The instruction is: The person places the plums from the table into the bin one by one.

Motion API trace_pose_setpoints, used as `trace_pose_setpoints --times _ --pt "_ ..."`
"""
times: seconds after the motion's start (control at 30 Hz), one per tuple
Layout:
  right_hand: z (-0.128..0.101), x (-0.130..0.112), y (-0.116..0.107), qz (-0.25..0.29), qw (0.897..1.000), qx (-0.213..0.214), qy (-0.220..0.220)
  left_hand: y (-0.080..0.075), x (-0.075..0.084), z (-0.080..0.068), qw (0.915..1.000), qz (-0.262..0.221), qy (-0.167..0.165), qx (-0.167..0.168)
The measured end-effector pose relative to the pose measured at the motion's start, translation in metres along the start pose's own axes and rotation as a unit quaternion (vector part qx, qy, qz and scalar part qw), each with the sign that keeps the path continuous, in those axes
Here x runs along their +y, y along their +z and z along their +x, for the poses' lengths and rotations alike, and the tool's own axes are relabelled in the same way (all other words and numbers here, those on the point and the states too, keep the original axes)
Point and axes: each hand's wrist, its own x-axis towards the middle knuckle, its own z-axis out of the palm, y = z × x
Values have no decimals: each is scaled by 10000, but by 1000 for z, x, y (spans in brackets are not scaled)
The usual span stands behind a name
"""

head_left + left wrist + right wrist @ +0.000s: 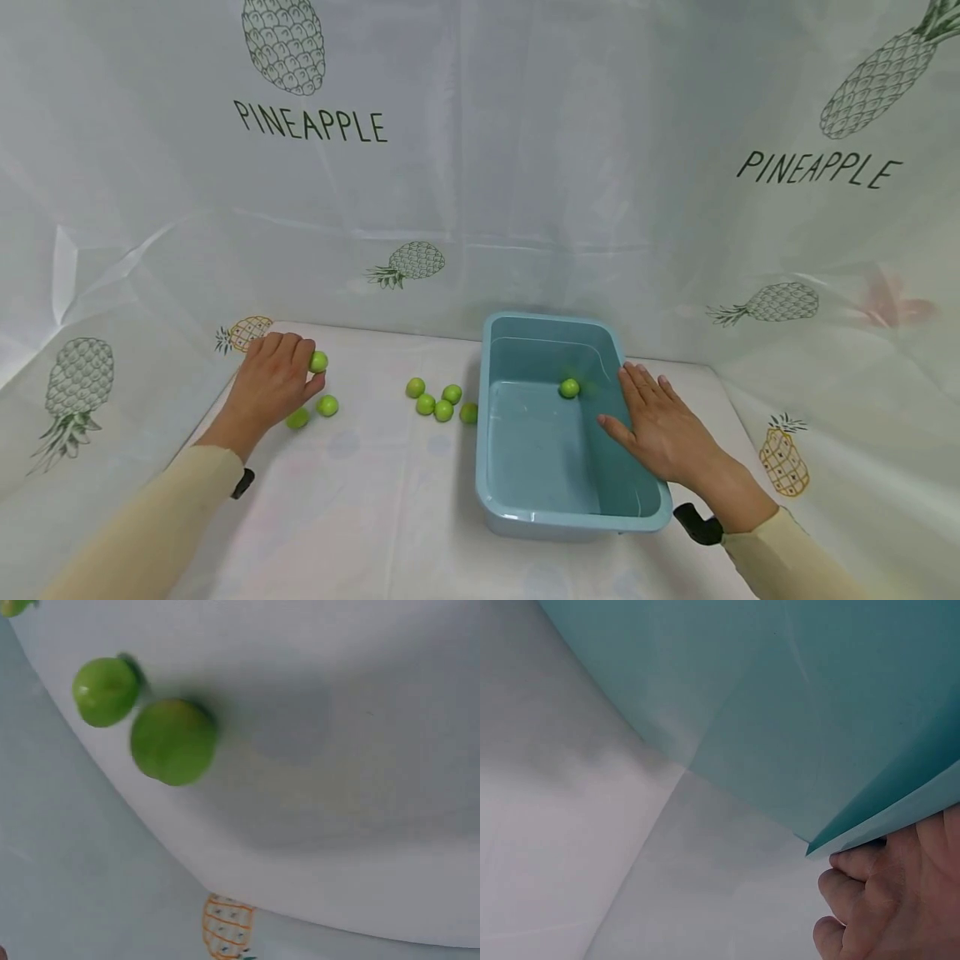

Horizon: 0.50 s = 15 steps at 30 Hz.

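My left hand (279, 379) sits at the table's left, its fingertips and thumb curled round a small green ball (318, 362). Two more green balls (327, 406) (297, 418) lie just beside it; the left wrist view shows two balls (174, 742) (105, 691) on the white cloth, with no hand in sight. My right hand (656, 421) rests flat with straight fingers on the right rim of a light blue plastic tub (551, 317). One green ball (569, 387) lies inside the tub near its far wall. In the right wrist view the fingers (855, 892) lie under the tub's edge (795, 712).
Several green balls (443, 410) lie clustered on the table just left of the tub. A white cloth with pineapple prints (247, 332) covers the table and hangs as a backdrop behind and at both sides.
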Motion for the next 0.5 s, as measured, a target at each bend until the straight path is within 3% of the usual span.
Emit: trace_pose_setpoints --times 0.07,0.3,0.5 --pt "0 0 0 -8 10000 -12 -2 -1 4 6 10000 -54 21 62" --pt "0 -2 -1 23 10000 -73 32 -7 16 29 9998 57 36 -181" --pt "0 -2 -1 72 9999 -78 58 -7 26 46 9996 24 285 7"
